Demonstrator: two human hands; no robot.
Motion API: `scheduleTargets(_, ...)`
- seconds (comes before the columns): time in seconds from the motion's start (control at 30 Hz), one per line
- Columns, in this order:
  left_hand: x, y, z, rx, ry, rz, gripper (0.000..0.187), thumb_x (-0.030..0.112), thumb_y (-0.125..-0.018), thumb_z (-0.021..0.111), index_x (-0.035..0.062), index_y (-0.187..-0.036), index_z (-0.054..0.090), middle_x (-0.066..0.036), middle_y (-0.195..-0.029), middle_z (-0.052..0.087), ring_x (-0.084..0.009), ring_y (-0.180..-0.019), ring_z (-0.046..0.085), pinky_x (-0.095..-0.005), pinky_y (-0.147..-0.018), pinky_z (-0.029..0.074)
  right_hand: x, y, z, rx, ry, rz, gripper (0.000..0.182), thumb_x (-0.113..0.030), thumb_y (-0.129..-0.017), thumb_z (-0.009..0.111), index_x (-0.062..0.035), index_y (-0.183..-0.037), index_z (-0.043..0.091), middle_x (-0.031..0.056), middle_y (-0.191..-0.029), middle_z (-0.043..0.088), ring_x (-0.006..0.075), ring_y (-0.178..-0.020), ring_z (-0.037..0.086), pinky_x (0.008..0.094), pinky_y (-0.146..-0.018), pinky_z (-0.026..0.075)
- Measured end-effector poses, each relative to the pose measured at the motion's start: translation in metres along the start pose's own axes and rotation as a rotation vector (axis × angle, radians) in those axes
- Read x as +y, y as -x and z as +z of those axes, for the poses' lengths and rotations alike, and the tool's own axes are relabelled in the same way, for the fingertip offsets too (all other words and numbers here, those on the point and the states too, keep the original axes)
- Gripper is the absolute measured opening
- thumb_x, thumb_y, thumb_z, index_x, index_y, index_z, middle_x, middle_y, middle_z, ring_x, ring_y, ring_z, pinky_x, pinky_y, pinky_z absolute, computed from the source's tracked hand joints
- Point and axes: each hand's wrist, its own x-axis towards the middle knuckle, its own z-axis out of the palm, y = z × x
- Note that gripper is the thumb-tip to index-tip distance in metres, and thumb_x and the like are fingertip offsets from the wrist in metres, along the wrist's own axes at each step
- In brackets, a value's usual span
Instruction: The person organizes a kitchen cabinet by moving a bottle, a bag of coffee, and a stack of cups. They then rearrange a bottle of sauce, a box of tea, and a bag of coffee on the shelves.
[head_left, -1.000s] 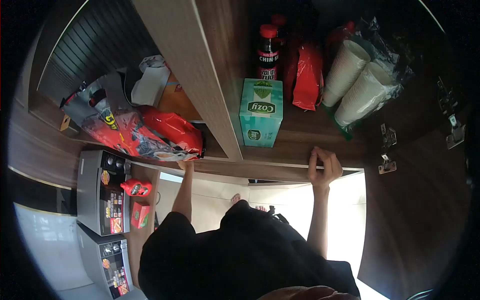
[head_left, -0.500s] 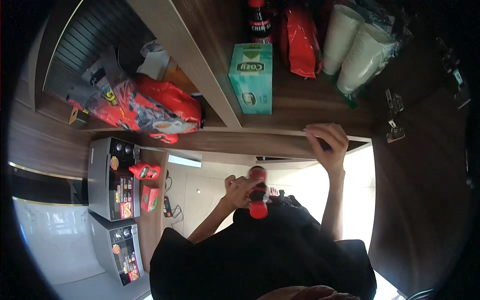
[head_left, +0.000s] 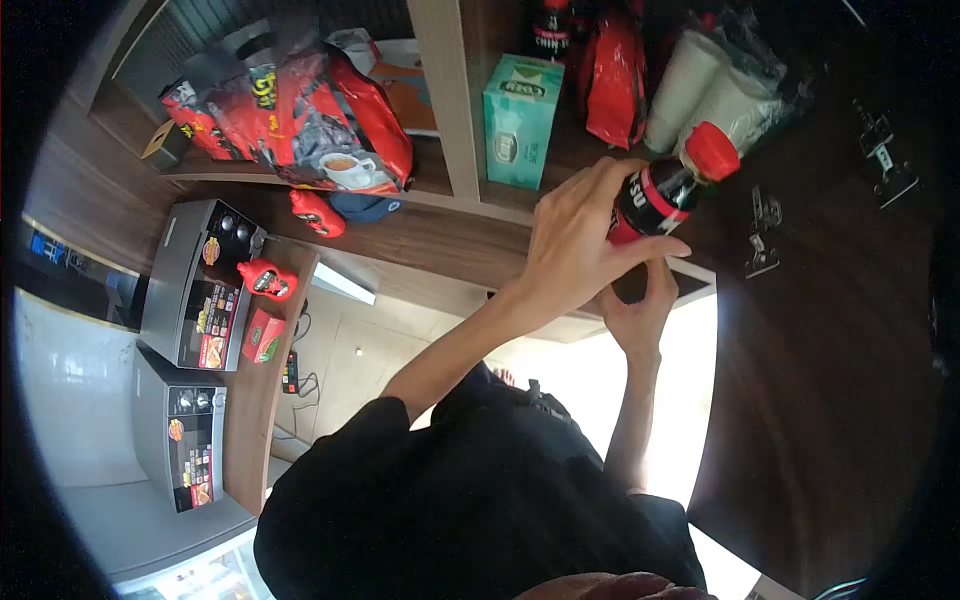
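Observation:
My left hand (head_left: 575, 240) is closed around a dark sauce bottle (head_left: 660, 200) with a red cap and a black and red label. The bottle is tilted, its cap toward the upper right, in front of the shelf by the stacked white cups (head_left: 705, 95). Below and partly behind it is my right hand (head_left: 640, 315), near the shelf's front edge. Its thumb and forefinger are curved with a gap between them, while the other fingertips are hidden. Nothing shows in that hand. A green tissue box (head_left: 522, 120) stands on the shelf to the left of the bottle.
Behind the box are another sauce bottle (head_left: 550, 35) and a red packet (head_left: 615, 85). Coffee bags (head_left: 320, 120) fill the left compartment. A cabinet door (head_left: 820, 380) with metal hinges is at right. Two microwaves (head_left: 205, 285) and a red squeeze bottle (head_left: 268, 280) are lower left.
My left hand has raised the sauce bottle from in front of my body to shelf height, up and right. My right hand is slightly lower. The view has shifted and turned.

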Motion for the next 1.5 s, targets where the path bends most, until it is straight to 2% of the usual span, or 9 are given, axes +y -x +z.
scheduleTargets(0.2, -0.024, 0.001, 0.01, 0.016, 0.03, -0.182, 0.074, 0.037, -0.082, 0.08, -0.0034, -0.133, 0.043, -0.024, -0.111, 0.059, -0.0371, -0.099, 0.064, -0.0442, -0.08, 0.051, 0.0, -0.039, 0.023, 0.09, 0.041, -0.033, 0.058, -0.003, -0.072, 0.075, 0.0041, -0.126, 0.056, 0.0227, -0.106, 0.067, 0.0391, -0.095, 0.068, 0.0405, -0.083, 0.053)
scheduleTargets(0.5, -0.043, 0.024, 0.01, 0.019, 0.191, -0.395, 0.059, 0.015, -0.096, 0.063, -0.0053, -0.144, 0.033, -0.027, -0.127, 0.052, -0.036, -0.101, 0.061, -0.0404, -0.087, 0.05, 0.025, -0.069, 0.051, 0.041, 0.012, 0.035, 0.058, -0.009, -0.077, 0.075, 0.004, -0.131, 0.056, 0.0268, -0.116, 0.066, 0.0417, -0.106, 0.066, 0.0448, -0.088, 0.052)
scheduleTargets(0.63, -0.041, 0.027, 0.016, 0.258, 0.141, -0.069, 0.045, 0.006, -0.1, 0.051, -0.0024, -0.141, 0.035, -0.025, -0.127, 0.048, -0.0297, -0.093, 0.058, -0.0357, -0.086, 0.049, 0.01, -0.087, 0.052, -0.074, 0.091, 0.07, 0.063, -0.011, -0.081, 0.074, 0.0044, -0.137, 0.049, 0.0285, -0.117, 0.064, 0.0436, -0.106, 0.065, 0.0481, -0.087, 0.052)
scheduleTargets(0.67, -0.037, 0.029, 0.016, 0.338, 0.184, -0.081, 0.029, -0.003, -0.097, 0.046, -0.0011, -0.125, 0.048, -0.022, -0.121, 0.052, -0.0279, -0.091, 0.057, -0.0338, -0.085, 0.048, 0.023, -0.088, 0.059, -0.067, 0.23, 0.005, 0.064, -0.023, -0.085, 0.074, 0.0048, -0.136, 0.047, 0.0273, -0.121, 0.062, 0.043, -0.107, 0.063, 0.049, -0.087, 0.051)
scheduleTargets(0.8, -0.041, 0.046, -0.001, 0.207, 0.298, -0.04, 0.02, -0.014, -0.08, 0.044, -0.0019, -0.086, 0.059, -0.015, -0.094, 0.06, -0.0278, -0.087, 0.058, -0.0354, -0.081, 0.045, 0.023, -0.112, 0.078, -0.005, 0.687, -0.114, 0.057, -0.036, -0.087, 0.071, 0.0038, -0.122, 0.051, 0.0228, -0.114, 0.061, 0.0393, -0.103, 0.063, 0.0474, -0.087, 0.051)
scheduleTargets(0.93, -0.049, 0.057, -0.002, 0.202, 0.337, -0.025, 0.018, -0.009, -0.086, 0.045, -0.0004, -0.083, 0.06, -0.013, -0.081, 0.065, -0.0253, -0.081, 0.062, -0.0355, -0.082, 0.046, 0.037, -0.131, 0.084, -0.066, 0.811, -0.142, 0.041, -0.037, -0.089, 0.067, -0.0012, -0.099, 0.05, 0.0179, -0.096, 0.065, 0.0346, -0.092, 0.067, 0.0434, -0.078, 0.055)
scheduleTargets(1.13, -0.057, 0.065, -0.005, 0.163, 0.288, -0.056, 0.019, -0.01, -0.087, 0.045, 0.0003, -0.085, 0.061, -0.011, -0.083, 0.066, -0.0242, -0.078, 0.06, -0.0355, -0.08, 0.044, 0.054, -0.146, 0.09, -0.117, 0.881, -0.142, 0.026, -0.024, -0.09, 0.063, -0.0014, -0.1, 0.055, 0.0162, -0.076, 0.069, 0.0349, -0.068, 0.07, 0.0433, -0.055, 0.054)
scheduleTargets(1.43, -0.057, 0.052, -0.016, 0.242, 0.067, -0.03, 0.018, -0.009, -0.086, 0.047, 0.001, -0.08, 0.06, -0.009, -0.075, 0.063, -0.0214, -0.071, 0.053, -0.0333, -0.07, 0.04, 0.082, -0.153, 0.101, -0.281, 0.773, -0.423, 0.02, -0.007, -0.079, 0.061, -0.001, -0.098, 0.063, 0.0193, -0.072, 0.066, 0.0366, -0.068, 0.068, 0.0479, -0.061, 0.053)
scheduleTargets(1.5, -0.062, 0.063, -0.017, 0.246, 0.138, -0.003, 0.018, -0.008, -0.084, 0.047, 0.0021, -0.074, 0.058, -0.008, -0.07, 0.06, -0.0208, -0.066, 0.05, -0.0334, -0.069, 0.039, 0.077, -0.147, 0.093, -0.351, 0.704, -0.286, 0.018, -0.007, -0.082, 0.061, -0.0015, -0.099, 0.062, 0.0203, -0.079, 0.067, 0.0372, -0.074, 0.068, 0.047, -0.066, 0.053)
